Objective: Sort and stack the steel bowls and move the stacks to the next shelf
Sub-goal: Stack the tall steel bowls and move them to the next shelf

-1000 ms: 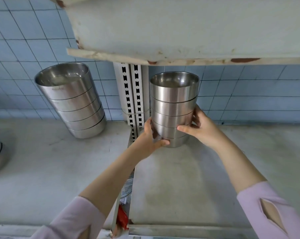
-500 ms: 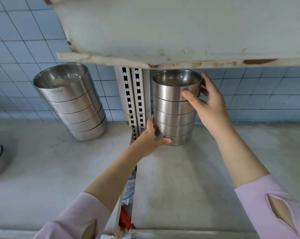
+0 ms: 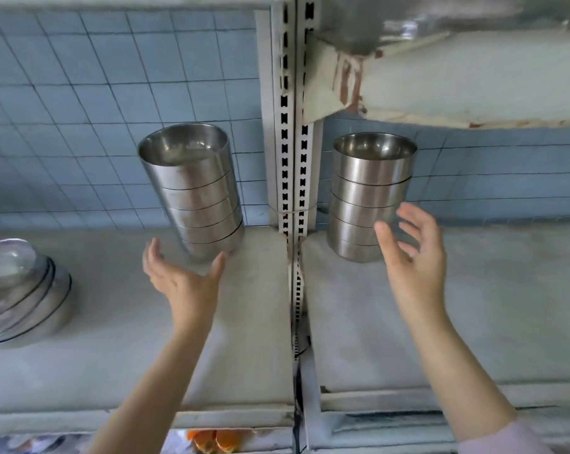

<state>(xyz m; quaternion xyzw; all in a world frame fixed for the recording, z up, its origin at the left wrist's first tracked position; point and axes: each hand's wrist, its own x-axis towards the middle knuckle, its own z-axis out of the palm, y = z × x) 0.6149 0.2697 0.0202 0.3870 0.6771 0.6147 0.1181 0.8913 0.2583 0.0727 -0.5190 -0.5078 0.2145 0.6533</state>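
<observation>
A stack of several steel bowls (image 3: 368,191) stands on the right shelf (image 3: 457,322), close to the upright post. My right hand (image 3: 411,253) hovers just in front of it, fingers spread, holding nothing. A second, taller stack of steel bowls (image 3: 195,191) stands on the left shelf (image 3: 113,339) against the tiled wall. My left hand (image 3: 182,276) is spread open just below and in front of that stack, not touching it. A pile of wider, shallower steel bowls (image 3: 18,290) sits at the far left edge.
A perforated metal upright (image 3: 293,126) divides the two shelves. An upper shelf with rust spots (image 3: 473,77) overhangs the right side. Blue wall tiles (image 3: 80,77) back both shelves. Something orange (image 3: 218,440) shows below the front edge.
Both hands have let go of the right stack, which now stands alone. My left hand has moved left toward the taller stack, my right hand has pulled back, and the view has shifted.
</observation>
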